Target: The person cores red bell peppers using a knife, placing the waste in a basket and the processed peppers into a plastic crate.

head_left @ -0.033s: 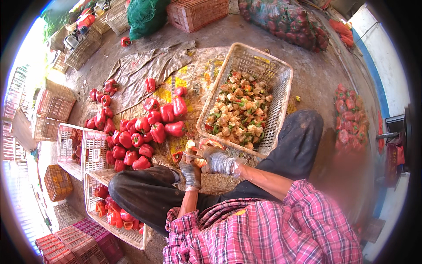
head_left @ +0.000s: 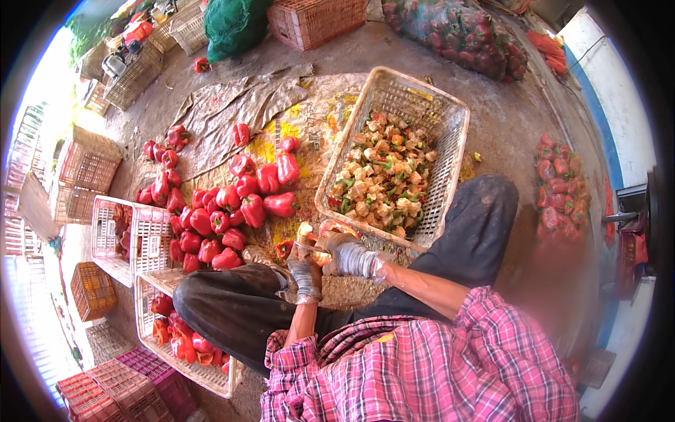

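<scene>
My left hand (head_left: 306, 273), in a worn grey glove, is closed on a cut bell pepper (head_left: 305, 231) whose pale inside shows above the fingers. Pressed close beside it is my right hand (head_left: 346, 254), gloved and wrapped at the wrist, its fingers curled. What the right fingers grip is hidden. Just beyond them lies a red pepper piece (head_left: 337, 227) with a pale cut edge; I cannot tell whether the hand touches it. In front of my right knee, a pale plastic crate (head_left: 439, 169) holds pepper cores (head_left: 383, 172) with green stems.
Whole red bell peppers (head_left: 228, 199) lie heaped on a stained sheet (head_left: 232, 105) ahead to the left. By my left knee a white crate (head_left: 200, 376) contains cut red peppers (head_left: 186, 344). Mesh sacks of peppers (head_left: 457, 39) sit at the back, near a reddish crate (head_left: 320, 24).
</scene>
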Action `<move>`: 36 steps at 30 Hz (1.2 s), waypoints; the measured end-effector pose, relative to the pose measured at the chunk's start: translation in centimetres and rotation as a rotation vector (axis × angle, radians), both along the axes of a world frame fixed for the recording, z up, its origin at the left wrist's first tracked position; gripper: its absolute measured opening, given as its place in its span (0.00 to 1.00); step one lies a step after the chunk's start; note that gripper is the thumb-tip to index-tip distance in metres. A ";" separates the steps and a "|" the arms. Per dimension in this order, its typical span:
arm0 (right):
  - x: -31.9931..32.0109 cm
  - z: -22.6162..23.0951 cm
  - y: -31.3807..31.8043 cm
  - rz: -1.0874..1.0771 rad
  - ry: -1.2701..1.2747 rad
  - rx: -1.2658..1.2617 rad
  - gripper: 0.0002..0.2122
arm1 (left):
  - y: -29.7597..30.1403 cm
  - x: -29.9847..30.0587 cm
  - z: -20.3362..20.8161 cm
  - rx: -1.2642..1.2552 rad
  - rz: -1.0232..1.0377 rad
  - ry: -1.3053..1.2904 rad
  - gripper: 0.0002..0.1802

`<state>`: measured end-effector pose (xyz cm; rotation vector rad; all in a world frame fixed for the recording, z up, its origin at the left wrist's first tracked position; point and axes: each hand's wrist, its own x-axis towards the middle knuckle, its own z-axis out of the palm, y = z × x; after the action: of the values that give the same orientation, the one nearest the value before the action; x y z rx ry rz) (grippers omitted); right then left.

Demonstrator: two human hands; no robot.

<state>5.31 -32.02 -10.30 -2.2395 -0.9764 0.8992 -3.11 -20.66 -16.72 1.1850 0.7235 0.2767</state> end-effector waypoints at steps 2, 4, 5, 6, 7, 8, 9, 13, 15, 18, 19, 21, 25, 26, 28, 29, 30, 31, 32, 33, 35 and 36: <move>-0.2 0.0 -0.3 -0.006 -0.004 0.101 0.23 | -0.4 0.4 1.1 0.035 0.026 0.008 0.20; -0.1 -0.6 -0.4 0.015 0.025 0.050 0.30 | -0.7 0.5 1.1 0.124 -0.012 0.005 0.19; -0.1 -1.1 -0.7 0.010 0.040 0.086 0.30 | -0.5 0.4 1.2 0.049 -0.035 0.041 0.18; -0.2 -1.3 -0.9 0.007 0.059 0.121 0.31 | -0.3 0.3 1.5 -0.027 -0.057 0.080 0.18; -0.1 -1.4 -1.2 0.020 -0.008 0.354 0.32 | -0.4 0.3 1.1 -0.032 -0.087 0.019 0.16; 0.2 -1.4 -2.2 -0.033 0.304 0.270 0.28 | -0.3 0.0 1.2 0.020 -0.157 0.051 0.16; 0.6 1.1 -2.2 -0.116 0.593 0.161 0.25 | -0.3 -0.1 2.2 -0.002 -0.194 0.018 0.17; 0.5 -2.8 -5.0 -0.441 1.176 0.518 0.22 | -1.5 0.5 2.9 0.025 -0.246 -0.019 0.20; 0.6 -2.3 -4.5 -0.581 1.265 0.546 0.22 | -1.3 0.9 3.4 -0.110 -0.173 0.039 0.21; 1.7 -0.6 -4.3 -0.708 1.329 0.919 0.11 | -0.2 0.5 2.4 -0.200 -0.004 0.135 0.21; 2.5 -0.8 -4.4 -0.846 1.316 0.917 0.12 | 1.0 -0.3 0.8 -0.319 0.054 0.158 0.20; 4.9 -1.2 -4.7 -1.033 1.225 0.955 0.11 | 3.8 -0.9 1.0 -0.509 0.255 0.158 0.15; 6.5 -0.6 -4.1 -1.239 1.204 0.999 0.12 | 12.4 -2.4 2.2 -0.703 0.444 0.050 0.11; 6.4 -1.2 -4.2 -1.266 1.292 1.008 0.12 | 14.3 -3.0 3.5 -0.686 0.502 0.030 0.12; 6.3 -4.0 -4.3 -1.440 1.245 0.859 0.13 | 17.5 -3.8 5.7 -0.584 0.456 -0.003 0.15; 6.4 -4.2 -4.2 -1.415 1.308 0.803 0.12 | 19.1 -3.8 7.1 -0.538 0.413 -0.008 0.18; 6.3 -3.8 -4.0 -1.387 1.374 0.742 0.11 | 21.6 -5.0 8.5 -0.539 0.342 -0.003 0.20; 6.2 -4.4 -3.6 -1.376 1.336 0.750 0.11 | 26.0 -7.5 6.1 -0.539 0.370 -0.100 0.19; 6.4 -5.7 -3.5 -1.377 1.292 0.765 0.12 | 29.9 -9.2 4.8 -0.505 0.367 -0.162 0.18; 6.5 -6.3 -3.2 -1.379 1.249 0.768 0.12 | 34.5 -11.1 4.4 -0.414 0.342 -0.233 0.18; 6.1 -7.2 -2.1 -1.349 1.265 0.744 0.12 | 44.6 -16.6 5.1 -0.192 0.302 -0.402 0.19; 6.3 -6.7 -2.4 -1.375 1.227 0.745 0.12 | 46.8 -15.5 5.7 -0.151 0.275 -0.428 0.20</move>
<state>11.61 -34.38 -17.04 -0.8756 0.6831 0.7396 -18.57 26.10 -11.02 0.8425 0.5171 0.6711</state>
